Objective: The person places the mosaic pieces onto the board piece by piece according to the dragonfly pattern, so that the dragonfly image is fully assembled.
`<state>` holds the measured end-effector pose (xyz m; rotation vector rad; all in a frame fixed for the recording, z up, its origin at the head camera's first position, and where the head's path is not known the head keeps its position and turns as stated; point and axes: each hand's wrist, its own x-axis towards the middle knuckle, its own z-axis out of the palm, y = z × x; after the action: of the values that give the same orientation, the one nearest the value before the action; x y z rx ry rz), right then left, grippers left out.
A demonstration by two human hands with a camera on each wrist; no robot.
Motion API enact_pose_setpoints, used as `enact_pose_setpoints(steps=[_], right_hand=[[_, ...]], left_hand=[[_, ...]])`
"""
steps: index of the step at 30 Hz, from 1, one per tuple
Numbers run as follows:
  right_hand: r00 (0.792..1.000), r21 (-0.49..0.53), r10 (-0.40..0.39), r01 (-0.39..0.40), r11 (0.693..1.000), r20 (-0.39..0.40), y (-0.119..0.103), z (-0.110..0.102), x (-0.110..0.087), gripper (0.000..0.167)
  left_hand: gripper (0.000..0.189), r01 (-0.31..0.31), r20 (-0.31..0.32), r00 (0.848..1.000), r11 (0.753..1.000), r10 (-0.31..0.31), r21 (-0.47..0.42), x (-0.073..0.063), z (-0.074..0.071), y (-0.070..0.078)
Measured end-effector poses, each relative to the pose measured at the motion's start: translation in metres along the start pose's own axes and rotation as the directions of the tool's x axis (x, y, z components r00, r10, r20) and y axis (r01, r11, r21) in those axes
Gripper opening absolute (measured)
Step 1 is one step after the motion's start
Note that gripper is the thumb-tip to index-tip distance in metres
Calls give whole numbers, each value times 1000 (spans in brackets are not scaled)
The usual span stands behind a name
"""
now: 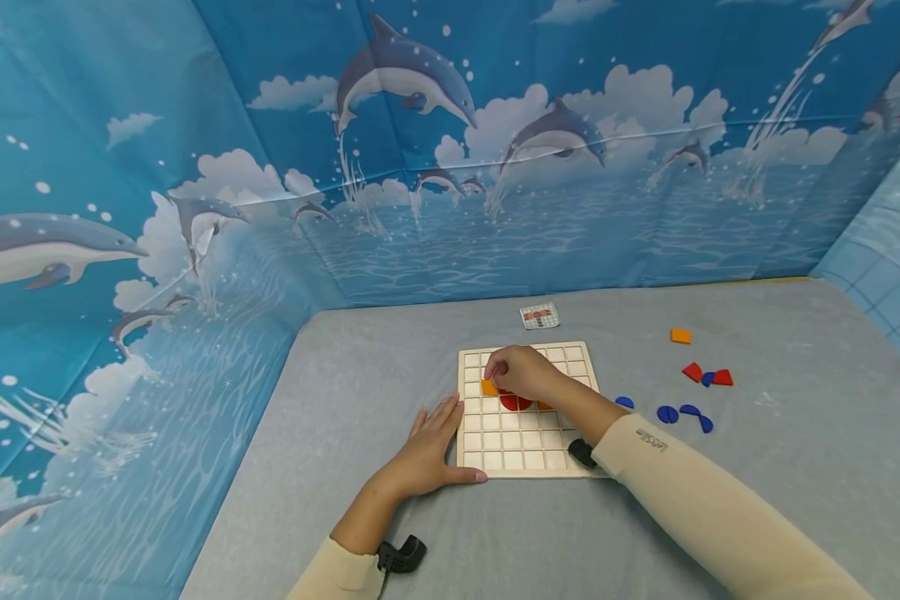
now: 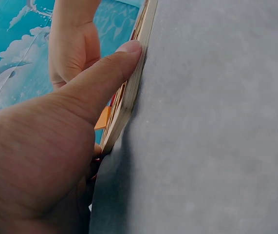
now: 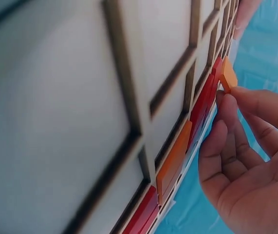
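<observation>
A wooden grid board [image 1: 522, 439] lies on the grey cloth. My left hand [image 1: 423, 461] rests at its near left corner, fingers along the left side; in the left wrist view its straight thumb [image 2: 110, 67] touches the near edge. Over the board, my right hand [image 1: 523, 372] pinches an orange square tile [image 3: 228, 74] between thumb and fingertips, tilted beside the red pieces [image 3: 201, 105]. These red pieces sit in the grid, followed by another orange tile [image 3: 174, 163] and more red [image 3: 141, 212]. In the head view, my right hand hides part of that row.
A small printed pattern card [image 1: 540, 317] lies beyond the board. To the right are a loose orange tile [image 1: 680, 336], red pieces [image 1: 722, 377] and several blue pieces [image 1: 667, 414]. A dolphin-print curtain [image 1: 450, 225] hangs behind and to the left.
</observation>
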<state>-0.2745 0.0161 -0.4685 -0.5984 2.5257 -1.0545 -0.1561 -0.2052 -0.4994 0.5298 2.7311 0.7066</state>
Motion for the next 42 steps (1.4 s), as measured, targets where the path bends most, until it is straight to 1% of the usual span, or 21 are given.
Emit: enact_pose_setpoints(steps=[6, 15, 20, 24, 27, 31, 38, 42], right_hand=[[1000, -66, -27, 26, 997, -13, -2, 2, 1, 9], [1000, -160, -30, 29, 987, -4, -3, 4, -1, 8], [999, -165, -33, 31, 986, -5, -3, 4, -1, 9], [1000, -109, -20, 19, 994, -7, -1, 1, -2, 11], [1000, -35, 4, -4, 999, -3, 1, -3, -4, 13], [1000, 47, 20, -19, 999, -6, 3, -11, -7, 18], [998, 124, 11, -4, 992, -56, 4, -33, -16, 21], [996, 154, 5, 9, 988, -91, 9, -46, -19, 25]], left_hand=[[116, -2, 1, 1000, 1000, 2, 2, -1, 0, 0], [116, -9, -1, 1000, 1000, 9, 17, -1, 0, -1], [116, -9, -2, 1000, 1000, 9, 15, -1, 0, -1], [116, -8, -1, 1000, 1000, 8, 12, -1, 0, -1], [116, -9, 1, 1000, 1000, 9, 14, -1, 0, -1], [116, -9, -2, 1000, 1000, 9, 10, -1, 0, 0], [117, 4, 0, 1000, 1000, -4, 4, -1, 0, 0], [117, 7, -1, 1000, 1000, -7, 5, 0, 1, 0]])
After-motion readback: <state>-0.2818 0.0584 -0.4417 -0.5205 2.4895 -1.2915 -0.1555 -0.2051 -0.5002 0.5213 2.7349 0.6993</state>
